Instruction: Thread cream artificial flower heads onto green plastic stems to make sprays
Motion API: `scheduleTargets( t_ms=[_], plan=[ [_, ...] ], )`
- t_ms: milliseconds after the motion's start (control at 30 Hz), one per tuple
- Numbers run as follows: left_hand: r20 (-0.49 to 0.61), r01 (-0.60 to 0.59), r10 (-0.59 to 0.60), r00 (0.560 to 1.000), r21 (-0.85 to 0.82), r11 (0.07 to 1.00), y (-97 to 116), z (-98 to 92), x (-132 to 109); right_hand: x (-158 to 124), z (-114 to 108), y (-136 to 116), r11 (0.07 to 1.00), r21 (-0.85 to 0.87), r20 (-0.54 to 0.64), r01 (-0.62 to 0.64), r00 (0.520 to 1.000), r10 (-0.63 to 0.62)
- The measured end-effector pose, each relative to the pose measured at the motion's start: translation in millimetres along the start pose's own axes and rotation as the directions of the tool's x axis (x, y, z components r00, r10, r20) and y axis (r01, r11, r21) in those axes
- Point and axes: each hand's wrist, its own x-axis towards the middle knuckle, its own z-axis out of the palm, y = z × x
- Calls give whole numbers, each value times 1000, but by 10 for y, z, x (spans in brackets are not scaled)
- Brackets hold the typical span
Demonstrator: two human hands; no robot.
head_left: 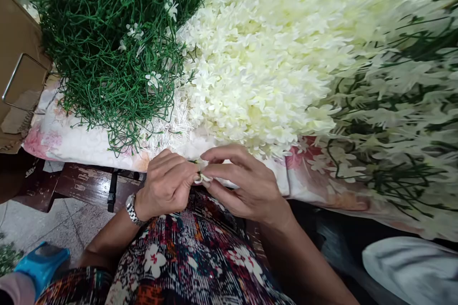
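Note:
A small white artificial flower [202, 178] with a bit of green is between my two hands, just in front of the padded table edge. My left hand [168, 182], with a watch at the wrist, is closed around its green part, most of which the fingers hide. The thumb and fingertips of my right hand [246, 186] pinch the petals from the other side. Beyond my hands lie a heap of green plastic stems [118, 52], a broad pile of loose cream-white petals [257, 71] and thin white sticks [171, 128].
Flowered cloth [89, 138] covers the work surface. Flowers on green stems [393, 152] are heaped at the right. A cardboard box [17, 66] with a wire handle stands at the left. Below are a wooden bench [86, 183], a blue plastic item [43, 262] and pale fabric [411, 267].

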Motion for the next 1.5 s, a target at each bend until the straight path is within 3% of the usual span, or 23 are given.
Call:
scheduleTargets(
  t_ms=[400, 900, 1167, 1500],
  plan=[
    [-21, 68, -72, 997, -133, 989, -11, 42, -17, -29, 48, 24, 1000, -13, -7, -21, 1000, 21],
    [-1, 81, -81, 997, -75, 994, -35, 51, -40, -47, 58, 21, 998, -54, -2, -23, 1000, 23],
    [-39, 58, -59, 998, -32, 998, -40, 56, -41, -67, 19, -9, 986, 41, 1, -160, 987, 160],
    [-90, 128, -129, 987, -25, 992, -20, 113, -60, -19, 121, -43, 981, -86, -117, -174, 980, 164]
  ],
)
